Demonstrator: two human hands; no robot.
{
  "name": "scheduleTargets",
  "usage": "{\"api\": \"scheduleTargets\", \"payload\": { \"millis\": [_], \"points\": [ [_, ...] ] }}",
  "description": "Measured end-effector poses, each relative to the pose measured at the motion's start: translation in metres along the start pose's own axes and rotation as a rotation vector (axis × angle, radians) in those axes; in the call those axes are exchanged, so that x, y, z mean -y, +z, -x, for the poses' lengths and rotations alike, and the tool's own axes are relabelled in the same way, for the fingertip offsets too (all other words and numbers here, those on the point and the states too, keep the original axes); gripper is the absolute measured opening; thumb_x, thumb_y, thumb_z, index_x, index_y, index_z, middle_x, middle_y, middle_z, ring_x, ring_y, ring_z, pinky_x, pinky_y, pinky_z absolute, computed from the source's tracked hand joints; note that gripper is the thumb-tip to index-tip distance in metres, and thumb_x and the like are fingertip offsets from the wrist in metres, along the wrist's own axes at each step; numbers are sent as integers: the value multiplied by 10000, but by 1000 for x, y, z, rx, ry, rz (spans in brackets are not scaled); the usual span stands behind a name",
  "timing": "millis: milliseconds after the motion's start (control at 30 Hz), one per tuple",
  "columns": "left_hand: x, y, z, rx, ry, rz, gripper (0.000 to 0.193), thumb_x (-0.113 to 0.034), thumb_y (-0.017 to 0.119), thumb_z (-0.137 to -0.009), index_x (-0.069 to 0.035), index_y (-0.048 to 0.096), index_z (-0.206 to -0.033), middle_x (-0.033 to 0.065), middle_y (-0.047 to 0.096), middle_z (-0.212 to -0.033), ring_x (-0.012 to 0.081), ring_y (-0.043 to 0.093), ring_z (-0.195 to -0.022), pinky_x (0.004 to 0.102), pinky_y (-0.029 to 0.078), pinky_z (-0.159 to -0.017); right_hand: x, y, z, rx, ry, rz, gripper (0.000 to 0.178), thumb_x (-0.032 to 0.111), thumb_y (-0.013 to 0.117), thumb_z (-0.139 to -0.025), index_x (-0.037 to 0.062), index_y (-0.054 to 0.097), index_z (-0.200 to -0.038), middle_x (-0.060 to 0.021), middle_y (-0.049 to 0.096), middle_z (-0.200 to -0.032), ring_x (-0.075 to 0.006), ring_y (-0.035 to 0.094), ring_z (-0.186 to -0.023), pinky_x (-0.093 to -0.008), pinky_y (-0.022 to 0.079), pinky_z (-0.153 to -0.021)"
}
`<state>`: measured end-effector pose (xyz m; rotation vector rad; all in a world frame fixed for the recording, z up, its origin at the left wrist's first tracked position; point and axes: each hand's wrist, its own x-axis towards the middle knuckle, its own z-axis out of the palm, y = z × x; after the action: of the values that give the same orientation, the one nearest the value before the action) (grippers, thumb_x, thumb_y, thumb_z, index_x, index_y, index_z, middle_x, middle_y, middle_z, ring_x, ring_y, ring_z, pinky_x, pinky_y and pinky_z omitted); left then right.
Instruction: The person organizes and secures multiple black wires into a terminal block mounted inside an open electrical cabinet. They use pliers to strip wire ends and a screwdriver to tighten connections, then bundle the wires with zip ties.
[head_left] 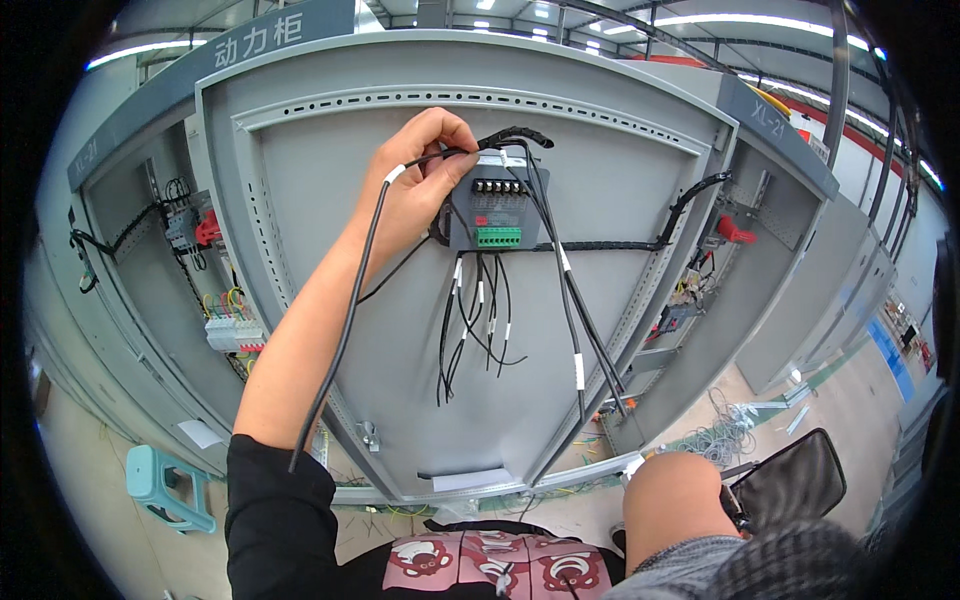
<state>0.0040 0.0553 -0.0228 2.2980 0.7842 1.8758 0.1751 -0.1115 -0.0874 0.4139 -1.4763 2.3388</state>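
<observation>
My left hand [425,170] is closed in a pinch on a black wire [375,225] at the upper left corner of a grey panel meter. The wire carries a white sleeve and hangs down across my forearm. The meter [502,210] sits on the inner face of a grey cabinet door, with a black screw terminal strip [500,187] above a green terminal block [498,237]. Several black wires [562,260] with white sleeves droop from its top right, and more loose wires [480,310] dangle below it. My right hand is out of view.
A black wrapped harness [620,245] runs from the meter to the door's right side. Neighbouring cabinets hold breakers [235,333] and a red handle [737,230]. On the floor are a turquoise stool [165,487], a wire tangle [722,437] and a black mesh chair part [795,478].
</observation>
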Motion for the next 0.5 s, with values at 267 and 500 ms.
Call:
{"api": "scheduleTargets", "payload": {
  "millis": [267, 500],
  "points": [
    [3, 2, -7, -32, 34, -48, 82, 13, 596, -828, -38, 545, -868, -14, 519, -807, 65, 447, -715, 212, 375, -644, -25, 5, 5, 72, 198, -361, 255, 273, 493, -996, 47, 579, -1074, -52, 628, -1024, -126, 615, -902, -268, 516, -804],
    [11, 10, -10, -24, 118, -90, 37, -23, 588, -840, -50, 565, -849, -13, 506, -711, 71, 432, -664, 241, 373, -593, -61, 9, 18, 37, 362, -770, 273, 289, 483, -1003, 44, 580, -1071, -55, 633, -1028, -127, 619, -909, -273, 519, -815]
  ]
}}
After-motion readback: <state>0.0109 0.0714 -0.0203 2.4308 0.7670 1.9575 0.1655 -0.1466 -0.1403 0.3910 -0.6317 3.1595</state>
